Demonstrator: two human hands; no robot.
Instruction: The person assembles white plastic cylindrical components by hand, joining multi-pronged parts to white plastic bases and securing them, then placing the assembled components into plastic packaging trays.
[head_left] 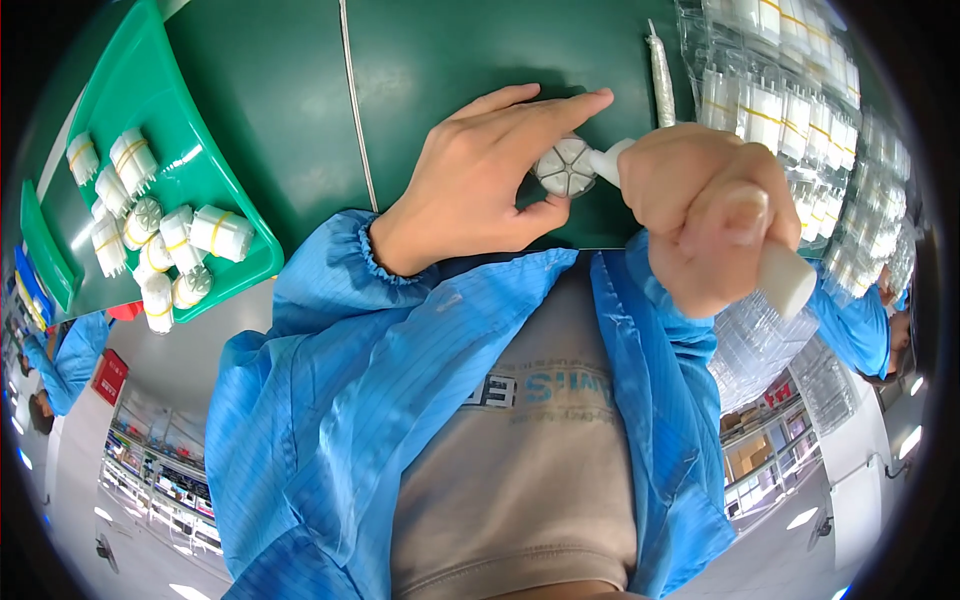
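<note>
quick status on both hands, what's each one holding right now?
Left hand: pinching the round white bundle between thumb and fingers, on the green table.
Right hand: closed around a white stick tool, tip at the bundle.

The left hand (480, 175) lies palm-down with its index finger stretched straight out and its thumb curled in beneath, pinching lightly. The right hand (705, 215) is clenched into a tight fist, knuckles up, just beside it. Both wrists emerge from blue sleeves.

Round white bundle (566, 167) (end-on), on green mat, white handled tool (700, 215) touching it
</note>
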